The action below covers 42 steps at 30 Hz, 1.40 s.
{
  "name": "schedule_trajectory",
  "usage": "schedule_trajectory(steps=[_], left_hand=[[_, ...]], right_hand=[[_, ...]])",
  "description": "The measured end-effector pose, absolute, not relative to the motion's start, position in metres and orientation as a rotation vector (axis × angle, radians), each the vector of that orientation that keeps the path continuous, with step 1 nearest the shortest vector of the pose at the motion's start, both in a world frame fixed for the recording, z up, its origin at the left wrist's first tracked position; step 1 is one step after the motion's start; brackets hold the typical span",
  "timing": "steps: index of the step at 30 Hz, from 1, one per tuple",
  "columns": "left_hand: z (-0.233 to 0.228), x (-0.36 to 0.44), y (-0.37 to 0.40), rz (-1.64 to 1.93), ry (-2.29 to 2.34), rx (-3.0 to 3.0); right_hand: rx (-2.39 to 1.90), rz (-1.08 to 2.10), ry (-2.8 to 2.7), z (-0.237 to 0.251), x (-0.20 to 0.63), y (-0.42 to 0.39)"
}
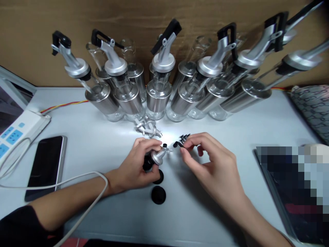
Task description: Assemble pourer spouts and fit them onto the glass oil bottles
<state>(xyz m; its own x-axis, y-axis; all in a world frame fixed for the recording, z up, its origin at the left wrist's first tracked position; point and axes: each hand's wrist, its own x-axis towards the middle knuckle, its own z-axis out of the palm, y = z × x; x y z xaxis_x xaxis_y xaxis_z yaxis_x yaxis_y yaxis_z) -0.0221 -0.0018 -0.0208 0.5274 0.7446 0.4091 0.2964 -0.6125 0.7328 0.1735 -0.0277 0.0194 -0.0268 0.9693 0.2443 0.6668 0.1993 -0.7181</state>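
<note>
My left hand (144, 161) is closed around a silver pourer spout (158, 156) with a black tip, tilted up to the right. Between thumb and forefinger, my right hand (208, 157) pinches a small black flip lever (178, 144), a short way right of the spout and apart from it. Several more black levers (184, 137) lie on the table just behind the right fingertips. Loose silver spouts (149, 127) form a small pile behind my left hand. Below that hand rest black round stoppers (158, 195), one of them partly covered by my fingers.
Glass bottles with steel bands (158, 94) stand in rows at the back, the front ones fitted with pourers. A phone (46, 164) and a white power strip (20, 133) lie left. A white cable (95, 173) crosses my left forearm. A dark, partly pixelated device (280, 192) is at right.
</note>
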Motion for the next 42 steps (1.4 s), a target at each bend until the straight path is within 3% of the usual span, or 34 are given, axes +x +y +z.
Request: schedule_trajectory(steps=[30,42], left_hand=[[-0.0187,-0.0222,-0.0020,0.880,0.825,2.116],[-0.0181,-0.0222,-0.0021,0.888,0.833,2.132]], right_hand=[[-1.438,0.751,-1.658,0.0118,0.1674,-0.0350],[-1.476,0.662,-1.637,0.0135,0.1662,-0.0358]])
